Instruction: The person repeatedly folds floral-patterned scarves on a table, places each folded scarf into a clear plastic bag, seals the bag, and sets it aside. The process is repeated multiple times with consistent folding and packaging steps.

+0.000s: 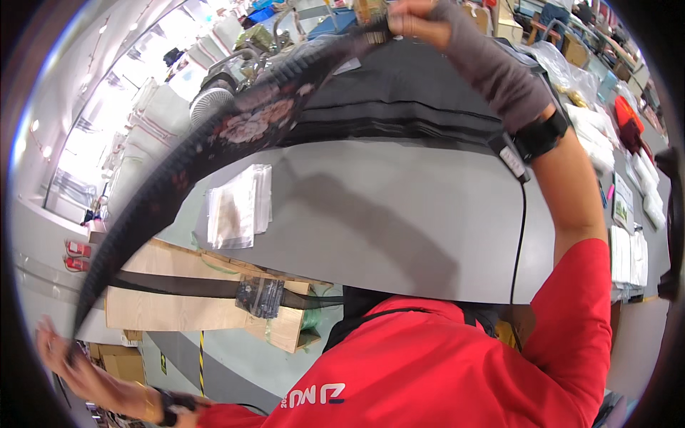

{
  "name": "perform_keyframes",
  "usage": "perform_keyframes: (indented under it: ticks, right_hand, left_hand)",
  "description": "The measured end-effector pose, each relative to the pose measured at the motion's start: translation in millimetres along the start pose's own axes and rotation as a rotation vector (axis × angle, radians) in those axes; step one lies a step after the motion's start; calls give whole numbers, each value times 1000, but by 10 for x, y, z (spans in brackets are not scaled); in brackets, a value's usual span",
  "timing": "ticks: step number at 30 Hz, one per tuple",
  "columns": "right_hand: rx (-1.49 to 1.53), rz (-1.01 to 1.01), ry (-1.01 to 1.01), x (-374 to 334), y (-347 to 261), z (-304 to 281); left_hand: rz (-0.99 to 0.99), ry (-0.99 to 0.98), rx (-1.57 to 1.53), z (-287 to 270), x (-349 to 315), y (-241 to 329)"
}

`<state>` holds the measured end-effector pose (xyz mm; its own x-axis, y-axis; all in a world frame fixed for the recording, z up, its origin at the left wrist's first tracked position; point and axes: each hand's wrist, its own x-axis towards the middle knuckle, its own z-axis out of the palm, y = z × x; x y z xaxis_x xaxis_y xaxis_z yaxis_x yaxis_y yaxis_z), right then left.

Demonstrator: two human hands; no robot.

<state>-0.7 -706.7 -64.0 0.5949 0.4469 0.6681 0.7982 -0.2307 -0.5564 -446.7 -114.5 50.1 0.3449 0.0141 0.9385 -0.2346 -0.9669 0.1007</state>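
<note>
A long black cloth with pink and white flowers [253, 121] arcs taut from upper middle to lower left, stretched between my hands. My right hand [421, 23], in a grey fingerless sleeve, pinches its upper end, where a small label shows. The lower end is at my left hand [78, 364], near the left rim; the fingers are partly spread and blurred, with the cloth's tip by the thumb. Behind the upper end, a stack of black cloth [399, 107] lies along the far side of the grey table [371, 214]. Clear plastic bags [239, 207] lie at the table's left side.
A cable [523, 242] hangs from the device on my right wrist. Left of the table are a wooden board [171, 314] and a dark wrapped bundle [260, 296] on a dark strip. White folded stacks [628, 257] sit at right. A fan [212, 105] stands at the far left.
</note>
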Motion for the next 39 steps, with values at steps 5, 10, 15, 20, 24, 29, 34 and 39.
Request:
perform_keyframes:
  ticks: [5, 10, 15, 20, 24, 29, 34, 39]
  right_hand:
    - [149, 305, -224, -1188, 1036, 270]
    - [2, 464, -259, -2024, 1744, -28]
    - [-267, 623, -205, -2385, 687, -83]
    - [284, 297, -741, -2395, -1059, 778]
    - [15, 300, -575, -2519, -1429, 990]
    - [48, 503, -301, -3214, -1704, 470]
    - [73, 785, 219, -3826, -2037, 632]
    - [-282, 886, 592, -3893, -1429, 807]
  left_hand:
    - [72, -638, -530, 950, -1127, 1199]
    - [207, -1047, -865, 1866, -1369, 1748]
    - [191, -1189, -1078, 2887, -1646, 2281]
    - [-107, -1323, -1222, 3397, -1948, 2522]
    - [-21, -1430, -988, 3223, -2597, 2226]
    - [-322, -1105, -547, 2723, -3887, 1402]
    - [-477, -900, -356, 2115, -4018, 470]
    - [-921, -662, -858, 2499, -2982, -94]
